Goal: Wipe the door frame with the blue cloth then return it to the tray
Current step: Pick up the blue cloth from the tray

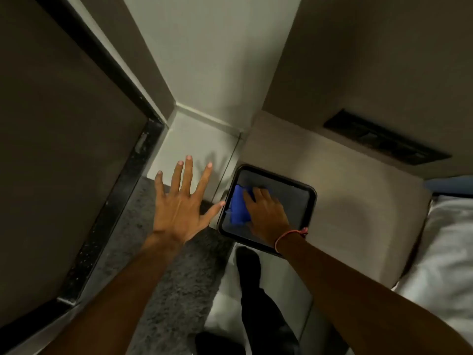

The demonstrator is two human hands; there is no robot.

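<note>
On one tray (pixel 305 219), one blue cloth (pixel 238 204) (crumpled), right hand (pixel 267 213) touching

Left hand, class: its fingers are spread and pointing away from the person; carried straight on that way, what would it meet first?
Probably the white panel ahead of the left hand, where its shadow falls; depth is unclear.

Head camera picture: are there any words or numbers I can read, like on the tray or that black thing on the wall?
None can be read.
Tray: no words show on it.
Blue cloth: plain, no label shows.
Black wall panel: it has marks, but too blurred and dark to read.
</note>
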